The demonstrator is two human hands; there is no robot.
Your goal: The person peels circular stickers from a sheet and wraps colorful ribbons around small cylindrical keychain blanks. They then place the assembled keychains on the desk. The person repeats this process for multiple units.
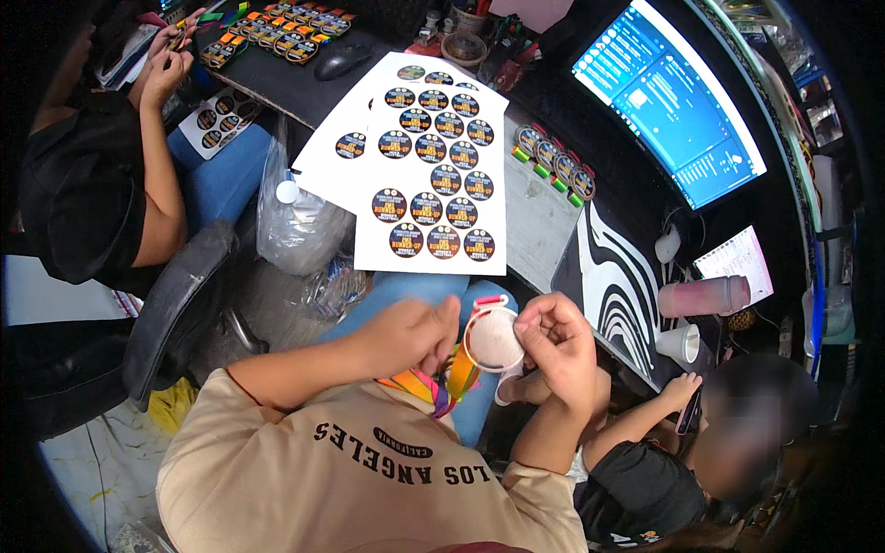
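A round medal [494,340] with a plain whitish face, a red-and-white rim and a slotted top is held in front of my chest. My right hand [560,343] pinches its right edge between thumb and forefinger. Close by its left edge, my left hand [419,336] is closed with curled fingers; what they grip is hidden. A multicoloured ribbon [463,373] in yellow, orange, green and purple hangs below the medal and across my lap. Just beyond my hands lies a white sheet [373,253] of round black stickers with orange and white print, some spots bare.
Finished medals [553,161] stand in a row on the desk's right, more [281,32] at the far left near a mouse [342,62]. A monitor [673,101], pink tumbler [703,297] and white cup [678,343] are at right. People sit on both sides; an office chair [184,304] is at left.
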